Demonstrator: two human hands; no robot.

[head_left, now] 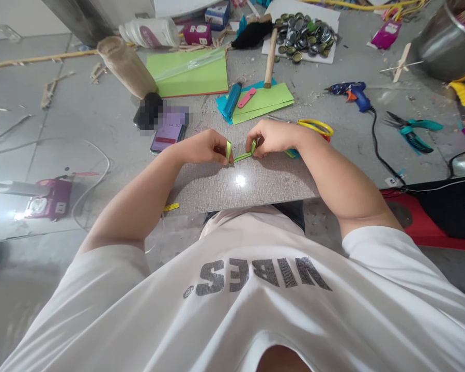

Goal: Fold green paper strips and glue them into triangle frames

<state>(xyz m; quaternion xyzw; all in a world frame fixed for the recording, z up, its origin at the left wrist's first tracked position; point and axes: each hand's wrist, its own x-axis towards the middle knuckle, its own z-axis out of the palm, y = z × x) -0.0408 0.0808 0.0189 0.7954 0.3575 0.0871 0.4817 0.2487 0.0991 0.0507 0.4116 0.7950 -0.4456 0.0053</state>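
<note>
A narrow green paper strip (242, 156) is stretched between my two hands just above the patterned board (217, 194), its two ends bent upward. My left hand (209, 147) pinches the strip's left end between thumb and fingers. At the other end, my right hand (266, 138) has its fingers closed on the bent-up part. Beside my right forearm lie scissors with yellow handles (316, 125), partly covered by the arm. Beyond my hands rest green paper sheets (269, 106), a teal cutter (232, 101) and a small pink knife (247, 97).
Left of my hands lies a phone (169, 129), near a tilted bottle (126, 67). A blue glue gun (351, 94) and teal-handled pliers (413, 132) are on the right. Bottle caps (306, 36) are heaped at the back, near a wooden stick (271, 59) and a metal pot (445, 41).
</note>
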